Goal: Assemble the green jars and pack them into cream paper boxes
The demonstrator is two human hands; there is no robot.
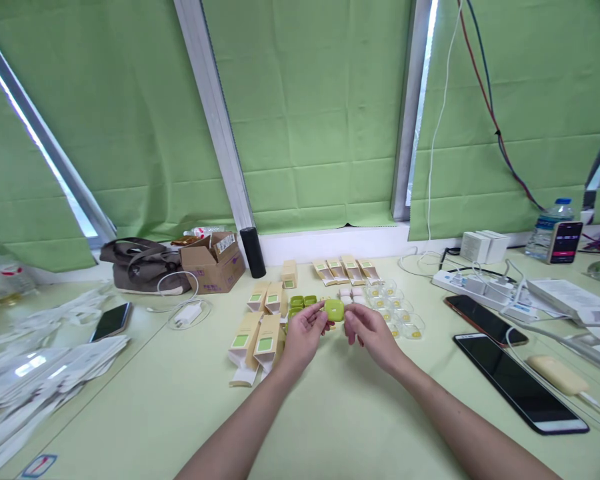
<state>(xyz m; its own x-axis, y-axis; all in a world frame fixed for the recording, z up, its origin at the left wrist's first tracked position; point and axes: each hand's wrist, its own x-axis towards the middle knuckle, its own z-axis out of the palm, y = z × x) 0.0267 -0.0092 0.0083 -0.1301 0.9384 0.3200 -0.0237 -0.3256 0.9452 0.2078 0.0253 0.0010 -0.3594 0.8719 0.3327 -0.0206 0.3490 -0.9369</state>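
My left hand (305,331) pinches a small green rounded-square case (335,309) by its left side, above the table. Just right of the case, my right hand (375,333) has its fingers curled and thumb drawn in. Whether those fingertips touch the case or hold something small is hidden. Several green cases (297,302) lie behind my left hand, partly covered by it. Small pink-and-white pieces (351,293) sit just beyond the held case. Clear round plastic holders (394,308) with yellow pieces are grouped behind my right hand.
Open beige cartons (246,340) lie left of my hands, and more cartons (351,270) lie at the back. Phones (520,383), a power strip (480,287) and cables are at right. White strips (45,367), a bag (147,263) and a cardboard box (213,263) are at left.
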